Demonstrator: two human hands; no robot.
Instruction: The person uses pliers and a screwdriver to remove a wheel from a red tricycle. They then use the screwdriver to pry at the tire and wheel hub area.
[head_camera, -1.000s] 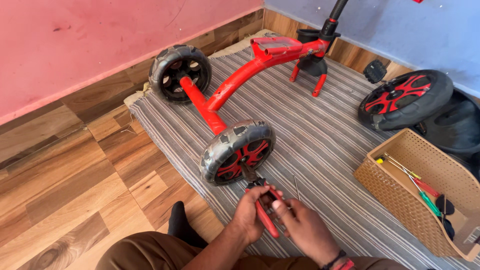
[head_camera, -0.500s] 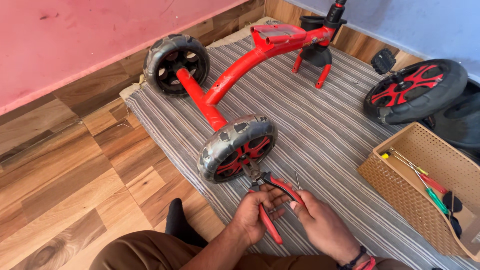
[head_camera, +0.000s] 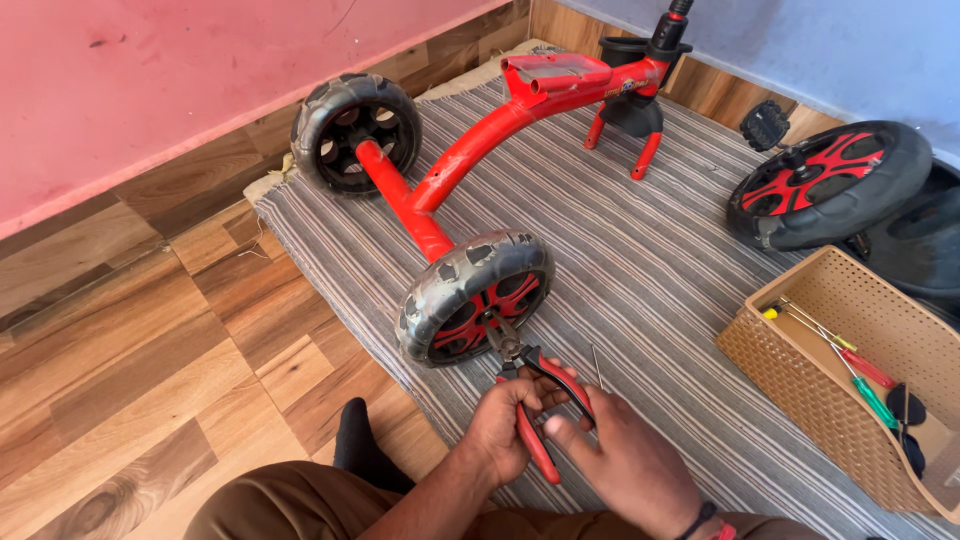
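Note:
A red tricycle frame (head_camera: 470, 150) lies on a grey striped mat (head_camera: 640, 260). Its near rear wheel (head_camera: 475, 295), grey tyre with red spokes, faces me. My left hand (head_camera: 505, 430) and my right hand (head_camera: 625, 465) both hold a pair of red-handled pliers (head_camera: 530, 390). The handles are spread and the jaws point at the hub of that wheel. A thin metal pin (head_camera: 597, 365) rests on the mat just beside my right hand. The far rear wheel (head_camera: 355, 130) sits at the mat's left edge.
A loose black wheel with red spokes (head_camera: 825, 185) lies at the right, a dark object behind it. A woven tan basket (head_camera: 800, 370) holds screwdrivers. A pink wall runs along the back left, wooden floor to the left. My knee in brown trousers (head_camera: 290, 505) is at the bottom.
The pliers' handles have spread apart and the jaws have come up to the near wheel's hub. My right hand has shifted onto the outer handle.

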